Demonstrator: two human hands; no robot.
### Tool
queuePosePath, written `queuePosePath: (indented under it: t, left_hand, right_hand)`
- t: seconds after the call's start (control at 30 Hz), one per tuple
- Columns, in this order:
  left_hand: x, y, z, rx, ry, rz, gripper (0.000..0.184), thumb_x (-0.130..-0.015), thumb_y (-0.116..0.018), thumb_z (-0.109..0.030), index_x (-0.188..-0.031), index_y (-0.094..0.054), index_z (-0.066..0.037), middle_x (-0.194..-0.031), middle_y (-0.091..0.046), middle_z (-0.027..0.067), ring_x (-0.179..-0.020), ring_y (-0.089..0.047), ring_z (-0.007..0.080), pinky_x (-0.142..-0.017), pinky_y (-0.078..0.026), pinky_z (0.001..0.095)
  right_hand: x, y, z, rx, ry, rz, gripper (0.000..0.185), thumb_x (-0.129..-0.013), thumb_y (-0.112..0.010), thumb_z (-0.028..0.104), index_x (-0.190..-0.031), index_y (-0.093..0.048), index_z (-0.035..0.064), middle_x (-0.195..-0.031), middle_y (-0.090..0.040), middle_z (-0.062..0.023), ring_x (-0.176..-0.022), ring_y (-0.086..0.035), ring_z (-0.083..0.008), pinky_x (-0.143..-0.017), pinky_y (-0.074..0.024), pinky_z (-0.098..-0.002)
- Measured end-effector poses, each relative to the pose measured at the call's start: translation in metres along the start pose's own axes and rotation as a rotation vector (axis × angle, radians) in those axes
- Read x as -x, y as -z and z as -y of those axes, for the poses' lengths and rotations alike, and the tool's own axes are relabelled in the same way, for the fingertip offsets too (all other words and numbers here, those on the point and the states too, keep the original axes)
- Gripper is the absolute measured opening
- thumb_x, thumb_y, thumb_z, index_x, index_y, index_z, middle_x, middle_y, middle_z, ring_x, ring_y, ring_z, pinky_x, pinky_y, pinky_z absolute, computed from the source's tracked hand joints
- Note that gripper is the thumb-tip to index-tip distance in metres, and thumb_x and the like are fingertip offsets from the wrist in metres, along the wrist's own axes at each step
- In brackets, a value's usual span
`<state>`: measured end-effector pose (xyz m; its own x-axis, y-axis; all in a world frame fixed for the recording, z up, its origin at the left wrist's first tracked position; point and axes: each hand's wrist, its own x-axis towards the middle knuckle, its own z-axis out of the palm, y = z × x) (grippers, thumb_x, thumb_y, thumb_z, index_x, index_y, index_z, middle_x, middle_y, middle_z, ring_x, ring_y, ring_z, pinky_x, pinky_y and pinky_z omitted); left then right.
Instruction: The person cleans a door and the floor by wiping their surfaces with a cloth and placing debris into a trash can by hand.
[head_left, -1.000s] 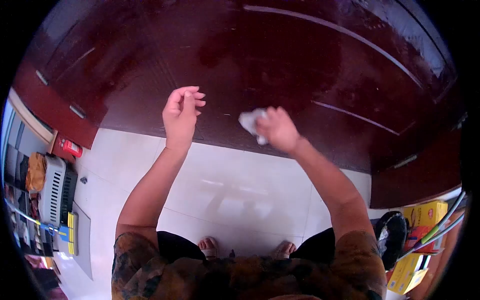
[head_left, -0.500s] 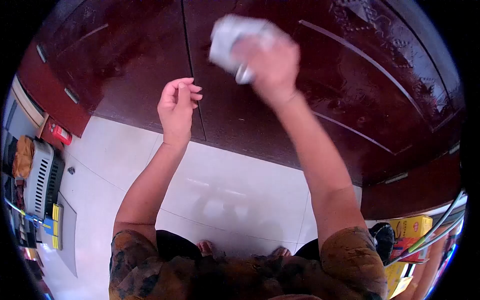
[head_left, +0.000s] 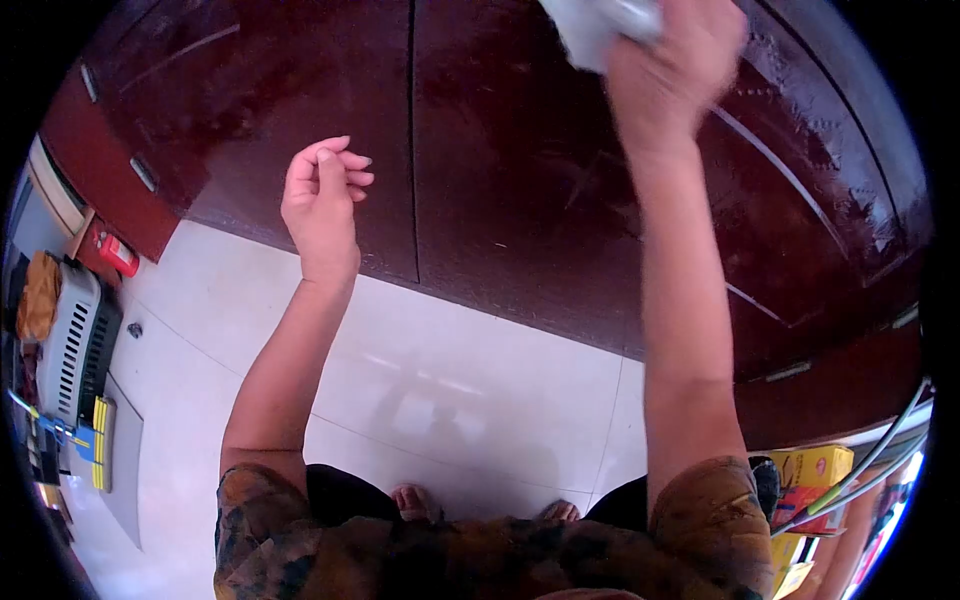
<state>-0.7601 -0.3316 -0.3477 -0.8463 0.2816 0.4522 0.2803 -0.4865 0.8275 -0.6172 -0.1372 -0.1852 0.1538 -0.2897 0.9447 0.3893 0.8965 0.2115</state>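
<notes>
A crumpled white cloth [head_left: 588, 35] is bunched in the right hand [head_left: 685, 65], partly cut off by the top edge; a glossy dark-red panelled double door [head_left: 500, 140] stands closed behind it.

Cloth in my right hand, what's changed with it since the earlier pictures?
The right hand has carried the white cloth up and to the right across the dark red doors, to the picture's top edge. It still grips the cloth; the left hand stays empty, fingers curled.
</notes>
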Motion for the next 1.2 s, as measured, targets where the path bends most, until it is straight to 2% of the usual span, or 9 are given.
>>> queuePosePath:
  t: [0.13,0.2,0.27,0.3,0.4,0.63,0.87,1.07,1.2]
  left_hand:
    - [0.005,-0.002,-0.002,0.018,-0.027,0.011,0.019,-0.099,-0.046,-0.017,-0.103,-0.058,-0.003,-0.084,-0.064,0.0040,-0.070,-0.057,0.0074,-0.061,-0.045,0.0207]
    - [0.006,0.001,-0.004,0.023,-0.010,0.014,0.019,-0.099,-0.046,-0.017,-0.103,-0.058,-0.003,-0.083,-0.064,0.0041,-0.070,-0.057,0.0077,-0.061,-0.045,0.0207]
    - [0.009,0.004,-0.011,0.003,0.015,0.017,0.019,-0.099,-0.046,-0.017,-0.103,-0.058,-0.002,-0.083,-0.064,0.0040,-0.069,-0.057,0.0077,-0.061,-0.045,0.0206]
    - [0.011,0.007,-0.015,-0.018,0.009,0.014,0.019,-0.099,-0.046,-0.017,-0.103,-0.058,-0.003,-0.082,-0.064,0.0037,-0.069,-0.057,0.0077,-0.061,-0.045,0.0204]
    - [0.018,0.017,-0.012,-0.101,-0.005,0.057,0.023,-0.100,-0.047,-0.022,-0.107,-0.058,-0.004,-0.085,-0.063,0.0030,-0.071,-0.057,0.0074,-0.063,-0.044,0.0204]
    - [0.031,-0.007,0.015,-0.083,0.129,0.181,0.022,-0.100,-0.045,-0.022,-0.105,-0.059,-0.005,-0.083,-0.062,0.0018,-0.070,-0.054,0.0065,-0.063,-0.043,0.0203]
    - [0.135,-0.063,0.020,0.007,0.342,1.098,0.061,-0.088,-0.060,-0.022,-0.141,-0.033,-0.006,-0.128,-0.050,0.0149,-0.117,-0.049,0.0196,-0.099,-0.040,0.0385]
    - [0.150,-0.081,0.001,0.337,1.173,0.663,0.043,-0.100,-0.040,-0.022,-0.137,-0.035,-0.001,-0.131,-0.048,0.0137,-0.117,-0.052,0.0230,-0.103,-0.040,0.0429]
    - [0.159,-0.086,-0.014,0.444,0.910,0.646,0.042,-0.102,-0.031,-0.031,-0.136,-0.038,-0.007,-0.135,-0.044,0.0092,-0.121,-0.045,0.0211,-0.100,-0.037,0.0420]
  right_hand:
    - [0.095,-0.048,0.061,-0.298,0.317,0.297,0.014,-0.076,-0.061,0.019,-0.087,-0.065,0.0127,-0.076,-0.063,-0.0068,-0.068,-0.061,-0.0282,-0.057,-0.0461,-0.0419]
    - [0.161,-0.007,0.095,-0.699,-0.259,1.229,0.021,-0.086,-0.054,0.020,-0.100,-0.067,0.0107,-0.094,-0.065,-0.0133,-0.082,-0.061,-0.0315,-0.081,-0.0499,-0.0432]
    - [0.246,0.049,0.107,-0.569,-0.438,1.571,0.028,-0.088,-0.051,0.022,-0.106,-0.066,0.0051,-0.111,-0.061,-0.0153,-0.103,-0.056,-0.0299,-0.093,-0.0437,-0.0411]
    - [0.290,0.077,0.094,-0.369,0.453,1.742,0.028,-0.085,-0.053,0.021,-0.103,-0.068,0.0062,-0.106,-0.063,-0.0137,-0.102,-0.057,-0.0294,-0.087,-0.0456,-0.0408]
    - [0.343,0.165,0.049,-0.291,0.525,2.041,0.014,-0.076,-0.061,0.016,-0.084,-0.069,0.0093,-0.091,-0.064,-0.0115,-0.094,-0.059,-0.0291,-0.081,-0.0474,-0.0431]
    - [0.182,0.234,-0.013,-0.469,-0.145,1.412,0.035,-0.067,-0.067,0.003,-0.101,-0.066,0.0090,-0.101,-0.066,-0.0075,-0.094,-0.063,-0.0234,-0.082,-0.0514,-0.0377]
    - [0.111,0.234,0.014,-0.658,-1.234,1.186,0.048,-0.069,-0.073,-0.001,-0.113,-0.056,0.0027,-0.106,-0.063,-0.0070,-0.102,-0.060,-0.0191,-0.091,-0.0465,-0.0300]
    - [0.109,0.240,0.035,-0.523,-0.477,1.050,0.093,-0.064,-0.080,0.039,-0.140,-0.035,0.0106,-0.142,-0.030,-0.0204,-0.123,-0.040,-0.0436,-0.098,-0.0402,-0.0492]
    - [0.091,0.211,0.018,-0.395,0.079,1.035,0.060,-0.067,-0.073,0.029,-0.122,-0.056,0.0121,-0.127,-0.048,-0.0149,-0.109,-0.052,-0.0353,-0.082,-0.0505,-0.0432]
